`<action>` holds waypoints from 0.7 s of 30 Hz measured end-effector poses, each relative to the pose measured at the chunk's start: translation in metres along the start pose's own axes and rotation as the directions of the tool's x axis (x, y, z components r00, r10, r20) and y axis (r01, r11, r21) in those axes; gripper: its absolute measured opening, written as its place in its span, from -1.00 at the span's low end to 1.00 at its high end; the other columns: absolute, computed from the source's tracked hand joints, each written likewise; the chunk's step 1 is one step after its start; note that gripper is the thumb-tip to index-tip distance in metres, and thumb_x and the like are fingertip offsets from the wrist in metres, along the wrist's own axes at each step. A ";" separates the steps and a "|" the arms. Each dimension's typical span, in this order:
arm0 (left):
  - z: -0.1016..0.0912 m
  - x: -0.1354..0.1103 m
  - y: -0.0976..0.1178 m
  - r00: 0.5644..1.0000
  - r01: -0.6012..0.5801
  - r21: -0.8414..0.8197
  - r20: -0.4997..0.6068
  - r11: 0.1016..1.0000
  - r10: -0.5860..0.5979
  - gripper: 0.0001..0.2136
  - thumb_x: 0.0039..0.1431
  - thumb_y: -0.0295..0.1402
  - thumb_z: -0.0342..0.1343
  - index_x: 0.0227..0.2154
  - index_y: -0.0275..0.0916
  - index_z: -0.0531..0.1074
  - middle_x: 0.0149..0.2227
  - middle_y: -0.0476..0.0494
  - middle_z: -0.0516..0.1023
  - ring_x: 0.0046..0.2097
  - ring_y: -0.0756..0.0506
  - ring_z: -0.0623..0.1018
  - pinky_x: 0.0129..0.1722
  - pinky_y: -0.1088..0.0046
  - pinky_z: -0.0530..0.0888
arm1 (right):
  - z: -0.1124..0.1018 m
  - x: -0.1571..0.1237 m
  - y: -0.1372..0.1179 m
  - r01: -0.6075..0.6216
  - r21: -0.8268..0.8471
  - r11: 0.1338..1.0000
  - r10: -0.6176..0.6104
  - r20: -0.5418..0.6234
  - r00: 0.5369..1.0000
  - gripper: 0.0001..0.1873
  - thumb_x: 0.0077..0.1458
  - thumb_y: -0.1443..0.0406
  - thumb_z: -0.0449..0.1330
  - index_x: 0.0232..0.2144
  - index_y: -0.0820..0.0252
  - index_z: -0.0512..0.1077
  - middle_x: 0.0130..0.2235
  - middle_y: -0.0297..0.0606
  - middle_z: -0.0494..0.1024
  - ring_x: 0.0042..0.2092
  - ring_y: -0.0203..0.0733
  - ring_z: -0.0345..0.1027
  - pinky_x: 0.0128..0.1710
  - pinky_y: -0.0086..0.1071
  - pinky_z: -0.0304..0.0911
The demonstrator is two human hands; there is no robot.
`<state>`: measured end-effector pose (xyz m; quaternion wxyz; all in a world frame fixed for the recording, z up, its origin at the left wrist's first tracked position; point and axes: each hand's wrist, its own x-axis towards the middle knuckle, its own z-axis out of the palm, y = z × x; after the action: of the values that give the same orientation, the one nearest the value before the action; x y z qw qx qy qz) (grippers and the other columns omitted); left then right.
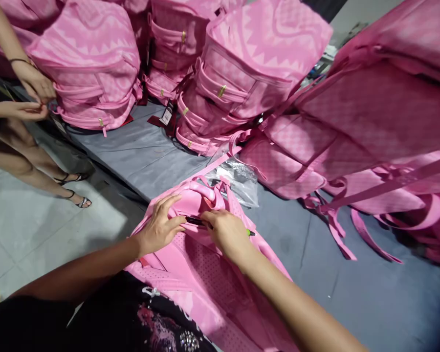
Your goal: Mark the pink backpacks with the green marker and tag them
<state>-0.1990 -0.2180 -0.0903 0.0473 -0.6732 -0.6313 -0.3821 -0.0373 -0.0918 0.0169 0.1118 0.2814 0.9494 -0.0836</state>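
A pink backpack (205,281) lies in front of me, its perforated back side facing up and its top toward the table. My left hand (160,229) grips the fabric near the top, the thumb beside a dark strip (194,221) in a narrow opening. Closed over the other end of that strip is my right hand (227,235). From under its far side sticks out a slim tool with a green and black end (251,232); most of it is hidden. A clear plastic bag (244,188) lies just beyond the backpack's handle.
Several pink backpacks (249,63) stand along the back of the grey-covered table (278,249), with loose straps (337,232) at right. A black hang tag (166,115) hangs off one. At left, another person's hands (33,95) are beside a backpack (91,73).
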 end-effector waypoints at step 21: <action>0.021 -0.017 -0.015 0.796 0.595 -0.106 0.210 0.797 -0.567 -0.18 0.07 -0.21 0.32 0.34 -0.15 0.06 0.28 -0.33 0.31 0.29 -0.29 0.34 0.29 0.03 0.32 | 0.009 0.010 0.003 0.063 -0.120 0.991 -0.097 -0.304 0.948 -0.55 0.03 0.55 0.08 -0.26 -0.08 0.57 -0.32 -0.31 0.67 -0.40 -0.16 0.56 -0.55 -0.44 0.27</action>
<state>-0.2014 -0.2174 -0.1212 -0.1821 -0.4773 -0.7753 -0.3714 -0.0427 -0.0864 0.0048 -0.0267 0.2456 0.9690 0.0089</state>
